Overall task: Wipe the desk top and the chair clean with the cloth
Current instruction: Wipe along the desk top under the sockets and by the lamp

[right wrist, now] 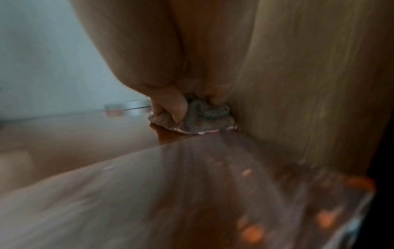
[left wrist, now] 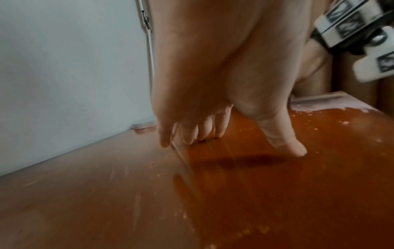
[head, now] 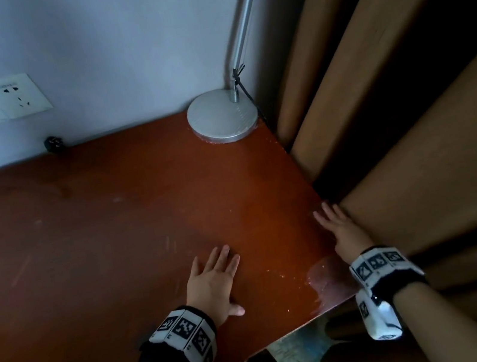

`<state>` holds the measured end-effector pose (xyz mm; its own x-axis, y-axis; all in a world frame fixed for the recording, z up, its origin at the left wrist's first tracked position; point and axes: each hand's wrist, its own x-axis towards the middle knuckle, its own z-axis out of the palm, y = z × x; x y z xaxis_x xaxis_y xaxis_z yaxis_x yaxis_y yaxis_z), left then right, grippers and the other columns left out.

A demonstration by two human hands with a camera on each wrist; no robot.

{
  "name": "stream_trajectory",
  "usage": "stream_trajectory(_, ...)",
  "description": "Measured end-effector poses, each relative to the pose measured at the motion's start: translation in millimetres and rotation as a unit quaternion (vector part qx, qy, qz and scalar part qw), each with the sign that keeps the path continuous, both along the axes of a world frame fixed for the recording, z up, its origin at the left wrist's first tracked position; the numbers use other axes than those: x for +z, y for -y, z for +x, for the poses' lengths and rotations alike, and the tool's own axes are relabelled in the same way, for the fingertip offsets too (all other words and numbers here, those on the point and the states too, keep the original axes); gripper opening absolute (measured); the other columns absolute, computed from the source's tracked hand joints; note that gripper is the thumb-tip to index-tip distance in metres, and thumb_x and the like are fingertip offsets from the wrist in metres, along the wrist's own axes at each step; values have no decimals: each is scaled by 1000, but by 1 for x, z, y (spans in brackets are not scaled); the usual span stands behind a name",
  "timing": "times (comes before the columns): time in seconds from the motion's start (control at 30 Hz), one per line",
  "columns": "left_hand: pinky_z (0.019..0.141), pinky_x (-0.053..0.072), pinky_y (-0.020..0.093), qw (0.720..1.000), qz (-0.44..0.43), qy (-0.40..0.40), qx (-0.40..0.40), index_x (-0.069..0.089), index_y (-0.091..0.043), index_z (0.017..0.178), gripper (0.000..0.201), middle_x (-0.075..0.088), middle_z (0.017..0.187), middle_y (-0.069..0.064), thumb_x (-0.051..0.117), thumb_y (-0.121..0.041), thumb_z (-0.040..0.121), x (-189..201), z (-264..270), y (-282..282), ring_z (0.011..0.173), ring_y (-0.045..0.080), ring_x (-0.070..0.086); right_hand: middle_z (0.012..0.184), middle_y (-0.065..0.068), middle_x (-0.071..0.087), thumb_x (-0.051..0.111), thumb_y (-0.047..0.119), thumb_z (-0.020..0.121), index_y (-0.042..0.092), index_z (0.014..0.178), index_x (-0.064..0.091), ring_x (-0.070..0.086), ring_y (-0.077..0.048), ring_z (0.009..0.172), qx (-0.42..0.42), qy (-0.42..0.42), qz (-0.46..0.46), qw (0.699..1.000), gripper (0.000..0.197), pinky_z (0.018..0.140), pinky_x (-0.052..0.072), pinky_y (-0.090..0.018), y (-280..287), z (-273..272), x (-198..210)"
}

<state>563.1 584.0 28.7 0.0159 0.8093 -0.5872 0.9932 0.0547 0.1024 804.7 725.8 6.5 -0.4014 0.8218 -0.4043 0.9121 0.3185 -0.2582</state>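
Wiping the right edge of the reddish-brown desk top [head: 113, 233]

Brown curtain [head: 410, 120] hangs against the desk's right edge; a round lamp base [head: 222, 115] stands at the far corner. Left hand [head: 213, 281] lies flat, fingers spread. Right hand [head: 341, 228] presses a crumpled grey cloth [right wrist: 204, 118] at the edge, thumb curled on it.

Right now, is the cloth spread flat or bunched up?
Bunched up: the cloth sits crumpled under the right hand, fingers pressing it on the desk edge by the curtain.

Both hands, left [head: 212, 280] and right [head: 341, 228], lie flat on the red-brown desk top [head: 98, 236].
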Motion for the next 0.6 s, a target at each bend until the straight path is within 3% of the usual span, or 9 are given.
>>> stream_trajectory(0.07,118,-7,45,1000,2,0,4,-9,-24,151,101,-20,157,1,61,-51,84,0,1,7,145,17,-16,157,-3,-10,38,-18,76,23,150,5,-10,-22,144,-13,27,-2,1000,90,118,5,-37,12,-8,3)
stream_trajectory(0.17,117,-7,45,1000,3,-3,9,-10,-23,151,102,-20,157,2,62,-51,83,0,5,11,145,17,-16,155,-4,-18,49,-6,79,23,150,1,-15,-26,142,103,21,13,994,90,115,-3,-40,63,-32,-3)
stream_trajectory(0.23,117,-7,45,1000,0,-8,9,-9,-20,151,103,-19,157,3,62,-52,83,0,8,11,145,18,-15,155,-4,-4,65,3,69,20,149,16,-6,-26,142,202,-7,50,978,95,114,10,-42,111,-44,-16)
stream_trajectory(0.27,118,-6,45,1000,-1,-12,8,-8,-19,151,103,-19,157,4,61,-52,83,0,10,10,145,18,-15,156,-4,7,72,9,62,19,145,26,1,-27,142,213,-24,56,975,95,112,20,-43,129,-46,-18)
stream_trajectory(0.3,118,-6,45,1000,-1,-14,7,-8,-19,151,103,-18,157,4,61,-53,83,0,11,10,145,18,-15,155,-3,6,71,9,64,20,145,28,-1,-27,142,218,-45,45,974,92,112,21,-43,132,-42,-20)
stream_trajectory(0.37,117,-6,44,1000,3,-13,6,-8,-19,152,103,-18,157,4,61,-53,83,0,14,11,145,18,-15,148,4,-19,53,-8,75,25,149,11,-21,-19,138,193,-47,16,980,91,117,4,-40,112,-22,-15)
stream_trajectory(0.4,117,-7,44,1000,4,-12,4,-8,-19,152,103,-18,157,3,61,-53,83,0,15,12,145,18,-15,143,6,-25,49,-11,77,27,149,4,-23,-16,137,152,-33,-9,988,93,117,0,-39,96,-9,-10)
stream_trajectory(0.53,117,-8,44,1000,9,-7,3,-9,-21,151,103,-19,157,2,62,-52,83,-2,16,23,145,16,-15,155,2,-17,42,-17,78,28,149,3,-13,-18,144,-4,18,24,1000,93,118,1,-37,55,24,3)
stream_trajectory(0.6,117,-7,44,1000,11,-2,6,-10,-22,151,103,-20,157,1,62,-51,83,-4,15,26,145,16,-15,154,3,-19,41,-16,80,29,149,0,-14,-20,143,-23,25,22,999,92,118,0,-40,69,19,5)
